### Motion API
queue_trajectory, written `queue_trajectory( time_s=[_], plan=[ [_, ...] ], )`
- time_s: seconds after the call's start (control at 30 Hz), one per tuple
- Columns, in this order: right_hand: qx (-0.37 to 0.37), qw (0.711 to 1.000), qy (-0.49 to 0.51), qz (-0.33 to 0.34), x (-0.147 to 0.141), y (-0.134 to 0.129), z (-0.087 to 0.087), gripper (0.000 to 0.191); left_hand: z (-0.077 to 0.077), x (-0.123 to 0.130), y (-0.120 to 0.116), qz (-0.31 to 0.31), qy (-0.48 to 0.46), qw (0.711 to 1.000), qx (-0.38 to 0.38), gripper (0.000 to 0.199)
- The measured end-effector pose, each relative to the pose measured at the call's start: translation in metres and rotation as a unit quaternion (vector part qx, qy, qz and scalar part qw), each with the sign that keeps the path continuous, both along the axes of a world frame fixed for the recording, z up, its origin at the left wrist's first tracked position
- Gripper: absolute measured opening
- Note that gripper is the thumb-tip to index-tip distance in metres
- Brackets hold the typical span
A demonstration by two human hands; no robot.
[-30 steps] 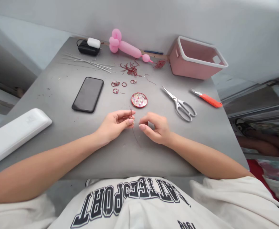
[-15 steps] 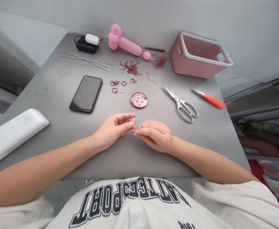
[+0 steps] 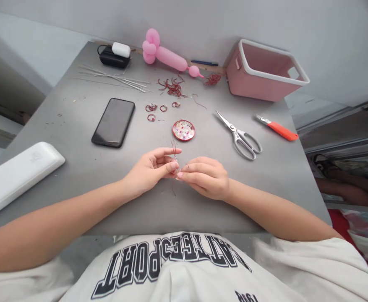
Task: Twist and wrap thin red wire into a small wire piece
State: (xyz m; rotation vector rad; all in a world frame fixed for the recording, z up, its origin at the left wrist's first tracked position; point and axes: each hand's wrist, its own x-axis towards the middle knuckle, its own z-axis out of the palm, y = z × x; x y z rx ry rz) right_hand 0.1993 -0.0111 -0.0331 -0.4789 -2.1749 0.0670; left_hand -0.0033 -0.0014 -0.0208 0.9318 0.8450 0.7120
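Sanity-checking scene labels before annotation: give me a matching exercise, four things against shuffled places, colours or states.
Things
1. thin reddish wire
2. bead dish
3. scissors
4. phone

Places, colours or states
A. between the bead dish and the orange cutter
B. black edges, screen dark, lying flat
C. round, with a red rim
D. held in the left hand

Pairs: 1-D, 2-C, 3-A, 4-B

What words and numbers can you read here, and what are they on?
"CATTEE SPORT", upside down, on the white shirt; a fold makes the middle letters unsure.
Lower on the shirt: a short dark print, cut off by the picture's edge, not surely readable.
Faint mark on the long white box: too blurred to read.
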Motion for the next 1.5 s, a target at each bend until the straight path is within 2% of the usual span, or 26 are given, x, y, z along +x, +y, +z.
queue_trajectory(
  time_s=[0.17,0.23,0.3,0.37,0.43,0.53,0.73,0.83,0.97,1.13,1.27,1.37,1.5],
  plan=[
    [-0.001,0.999,-0.001,0.039,0.000,0.004,0.004,0.016,0.001,0.001,-0.002,-0.007,0.013,1.000,0.015,0.039],
    [-0.016,0.998,0.012,0.057,0.003,0.006,0.007,0.027,0.000,0.000,-0.002,-0.015,0.017,1.000,0.019,0.038],
    [-0.035,0.998,0.025,0.036,0.006,0.009,0.010,0.030,-0.001,0.000,-0.002,-0.027,0.020,0.999,0.022,0.036],
    [-0.050,0.998,0.019,-0.018,0.010,0.011,0.012,0.025,-0.001,-0.001,-0.002,-0.046,0.020,0.999,0.021,0.036],
    [-0.066,0.996,-0.014,-0.058,0.014,0.014,0.012,0.033,0.000,0.000,-0.003,-0.069,0.018,0.997,0.019,0.037],
    [-0.089,0.992,-0.069,-0.063,0.019,0.020,0.010,0.044,0.003,-0.001,-0.004,-0.102,0.010,0.995,0.014,0.037],
    [-0.079,0.995,-0.057,-0.035,0.024,0.024,0.010,0.036,0.006,-0.003,-0.002,-0.119,0.001,0.993,0.017,0.031],
    [-0.103,0.993,-0.058,-0.025,0.022,0.020,0.012,0.026,0.007,-0.004,-0.001,-0.110,0.005,0.994,0.020,0.031],
    [-0.154,0.986,-0.049,-0.041,0.018,0.013,0.016,0.010,0.008,-0.005,0.000,-0.092,0.018,0.995,0.023,0.032],
    [-0.167,0.983,-0.033,-0.074,0.015,0.008,0.019,0.006,0.007,-0.005,0.001,-0.077,0.025,0.996,0.025,0.028],
    [-0.121,0.988,-0.026,-0.088,0.016,0.008,0.017,0.020,0.009,-0.005,0.002,-0.075,0.025,0.997,0.022,0.027],
    [-0.059,0.995,-0.039,-0.074,0.017,0.011,0.015,0.014,0.010,-0.004,0.002,-0.074,0.025,0.997,0.017,0.027],
    [-0.042,0.995,-0.040,-0.080,0.019,0.012,0.015,0.010,0.009,-0.004,0.001,-0.066,0.027,0.997,0.016,0.027]
  ],
)
